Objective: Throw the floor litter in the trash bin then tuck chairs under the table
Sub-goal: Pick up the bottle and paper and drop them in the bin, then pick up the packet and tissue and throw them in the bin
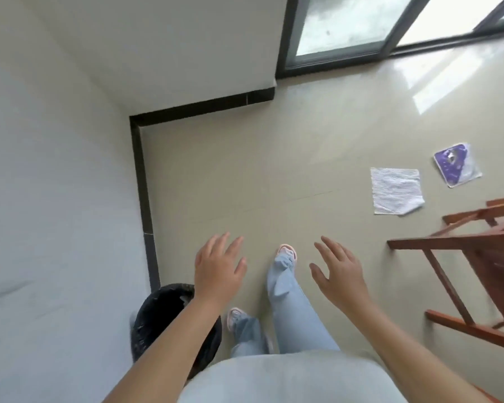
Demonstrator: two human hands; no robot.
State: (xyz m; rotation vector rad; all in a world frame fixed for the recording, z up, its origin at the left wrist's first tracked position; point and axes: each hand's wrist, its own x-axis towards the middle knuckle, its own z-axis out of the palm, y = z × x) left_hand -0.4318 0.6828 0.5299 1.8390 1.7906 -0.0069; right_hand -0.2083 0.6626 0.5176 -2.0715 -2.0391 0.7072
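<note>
Head view: left hand [218, 266] and right hand [338, 270] hang spread and empty. The litter step is in hand: a white tissue [396, 191] and purple wrapper [456, 164] lie at two o'clock; the trash bin [154, 318] sits at seven. Next, probably, a step toward them past the wooden chair [477, 257] at four o'clock.

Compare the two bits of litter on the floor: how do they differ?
The white paper sheet is plain white with fine lines and one corner curled up; the purple wrapper is purple and white with rounded corners. The sheet looks larger and lies nearer the person's feet; the wrapper lies farther out. Both lie flat on the floor, untouched.
</note>
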